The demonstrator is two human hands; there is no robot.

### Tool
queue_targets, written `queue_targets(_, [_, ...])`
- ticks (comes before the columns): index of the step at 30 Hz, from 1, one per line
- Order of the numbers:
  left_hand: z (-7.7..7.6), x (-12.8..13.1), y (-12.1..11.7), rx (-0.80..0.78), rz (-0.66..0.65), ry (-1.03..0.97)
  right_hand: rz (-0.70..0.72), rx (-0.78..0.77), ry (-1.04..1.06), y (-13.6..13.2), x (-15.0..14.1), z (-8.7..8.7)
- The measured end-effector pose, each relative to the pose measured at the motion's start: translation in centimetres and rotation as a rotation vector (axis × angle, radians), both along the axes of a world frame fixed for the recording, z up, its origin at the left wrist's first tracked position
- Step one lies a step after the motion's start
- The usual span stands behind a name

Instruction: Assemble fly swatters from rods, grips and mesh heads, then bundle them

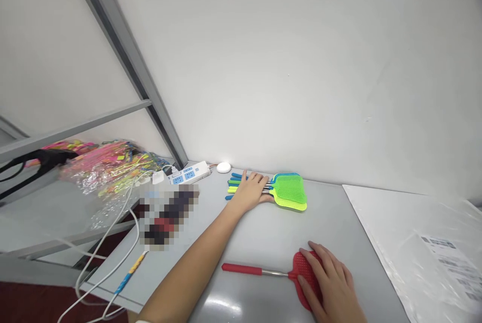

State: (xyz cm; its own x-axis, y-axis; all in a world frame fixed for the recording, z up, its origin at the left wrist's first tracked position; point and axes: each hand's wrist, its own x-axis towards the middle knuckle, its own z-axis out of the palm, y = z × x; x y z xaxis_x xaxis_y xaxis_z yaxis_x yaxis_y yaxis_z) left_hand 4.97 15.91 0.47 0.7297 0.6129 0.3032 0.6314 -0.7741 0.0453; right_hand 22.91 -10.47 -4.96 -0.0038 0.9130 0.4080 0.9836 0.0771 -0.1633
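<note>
A pile of fly swatters (289, 190) in green, yellow-green and blue lies at the back of the grey table, near the wall. My left hand (251, 190) is closed over their shafts. The blue and green handle ends stick out to the left of it, and the mesh heads to the right. Closer to me lies a red fly swatter (243, 268) with a metal shaft, its handle pointing left. On its red mesh head rests my right hand (331, 283), fingers spread and stretched out, hiding the right part of that head.
A white power strip (190, 173) and a round white device (223, 167) stand along the wall. White cables (130, 202) loop over the left edge. Plastic-wrapped colourful goods (113, 162) lie beyond the metal frame (128, 57). A labelled plastic package (414, 237) covers the right side.
</note>
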Motion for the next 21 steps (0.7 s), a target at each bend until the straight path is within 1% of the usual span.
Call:
queue_targets(2, [0.4,-0.3,-0.7,-0.003,-0.014,-0.006,0.012,0.009,-0.018,0.0,0.2,-0.1])
queue_targets(4, [1.1,-1.1,-2.1,-0.012,-0.028,-0.011,0.024,0.004,-0.035,0.0,0.4,-0.3])
queue_targets(6, [1.9,-2.4,-4.3,-0.024,-0.039,-0.014,0.033,-0.011,-0.043,-0.1,0.6,-0.5])
queue_targets(9, [2.6,-5.1,-8.8,-0.068,-0.055,-0.073,0.035,-0.022,-0.042,-0.2,0.9,-0.8])
queue_targets(11, [2.5,-6.9,-12.2,-0.128,-0.036,-0.158,0.038,-0.023,-0.037,-0.3,1.0,-1.0])
queue_targets(13, [1.9,-8.3,-15.3,-0.212,0.01,-0.233,0.041,-0.027,-0.03,-0.3,1.0,-1.1])
queue_targets(15, [1.2,-9.3,-17.6,-0.288,0.026,-0.251,0.039,-0.034,-0.02,-0.3,1.0,-1.1])
queue_targets(16, [0.9,-9.6,-18.5,-0.311,0.036,-0.25,0.034,-0.038,-0.014,-0.3,0.9,-1.0])
queue_targets(18, [0.5,-10.0,-19.4,-0.323,0.071,-0.241,0.01,-0.051,-0.003,-0.4,0.6,-0.6])
queue_targets(21, [0.4,-10.0,-19.5,-0.288,0.106,-0.219,-0.032,-0.073,0.001,-0.5,0.2,0.1])
